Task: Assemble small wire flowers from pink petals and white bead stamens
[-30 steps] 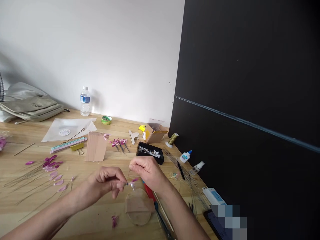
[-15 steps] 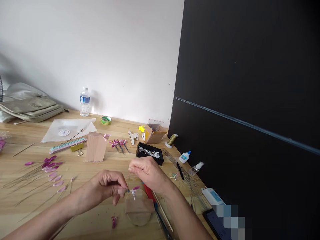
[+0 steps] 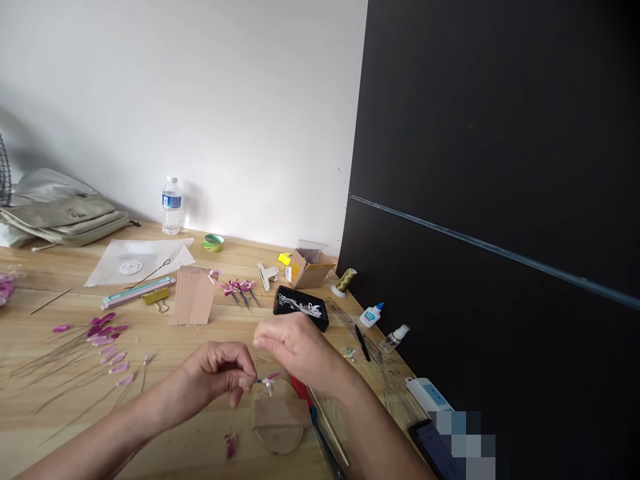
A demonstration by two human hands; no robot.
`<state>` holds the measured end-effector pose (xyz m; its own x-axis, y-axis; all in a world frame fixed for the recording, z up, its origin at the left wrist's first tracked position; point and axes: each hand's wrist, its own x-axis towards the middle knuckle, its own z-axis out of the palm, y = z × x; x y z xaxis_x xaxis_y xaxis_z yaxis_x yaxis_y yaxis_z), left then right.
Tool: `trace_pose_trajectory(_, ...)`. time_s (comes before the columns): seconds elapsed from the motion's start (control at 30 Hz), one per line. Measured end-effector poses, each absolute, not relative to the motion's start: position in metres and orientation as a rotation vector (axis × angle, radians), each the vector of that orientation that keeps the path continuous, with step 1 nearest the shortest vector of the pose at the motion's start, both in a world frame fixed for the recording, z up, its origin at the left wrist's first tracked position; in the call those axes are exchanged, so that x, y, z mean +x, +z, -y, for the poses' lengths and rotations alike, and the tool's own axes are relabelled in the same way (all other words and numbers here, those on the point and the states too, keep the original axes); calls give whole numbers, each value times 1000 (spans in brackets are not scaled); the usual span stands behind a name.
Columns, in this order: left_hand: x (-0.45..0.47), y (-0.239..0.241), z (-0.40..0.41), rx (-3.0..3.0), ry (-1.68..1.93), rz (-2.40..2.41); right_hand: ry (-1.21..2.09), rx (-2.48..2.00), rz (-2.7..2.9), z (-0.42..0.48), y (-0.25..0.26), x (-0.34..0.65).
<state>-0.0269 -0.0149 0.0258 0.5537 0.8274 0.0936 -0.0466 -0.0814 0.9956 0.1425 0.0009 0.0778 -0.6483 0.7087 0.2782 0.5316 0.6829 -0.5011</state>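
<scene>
My left hand is closed in a pinch on the stem of a small artificial flower with white and magenta petals and a dark wrapped base. Just above it, my right hand pinches a fine thread that runs taut down to the flower's stem. Beneath the flower lies a round clear disc with a piece of wood-coloured card on it. A loose magenta petal cluster rests to its left. Scissors with red and blue handles lie partly under my right forearm.
Wired petals spread at left. Behind my hands stand a card block, finished flowers and a black tray. A thread spool, glue bottle, spray bottle and phone line the black panel.
My right hand has shifted slightly left while keeping the thread taut. The flower has turned a little in my left fingers, which hold nearly the same place.
</scene>
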Motion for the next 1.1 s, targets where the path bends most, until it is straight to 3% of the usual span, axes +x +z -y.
trace_pose_trajectory(0.1,-32,28,14,1347,954,-689,781,-977,2205,-8,50,144)
trace_pose_trajectory(0.23,-33,23,4,1309,1108,-770,669,-1046,2155,17,22,130)
trace_pose_trajectory(0.4,-27,25,5,1585,1070,-922,218,-887,2528,24,65,131)
trace_pose_trajectory(0.5,-27,30,13,1583,906,-802,395,-923,2452,1,76,144)
trace_pose_trajectory(0.63,-32,28,12,1384,1003,-734,763,-1013,2163,-6,40,143)
trace_pose_trajectory(0.77,-32,19,0,1358,1149,-830,628,-1061,2193,25,23,129)
trace_pose_trajectory(0.93,-27,20,5,1589,976,-858,295,-860,2535,22,69,135)
trace_pose_trajectory(1.1,-32,26,11,1374,924,-682,550,-1012,2299,-6,55,146)
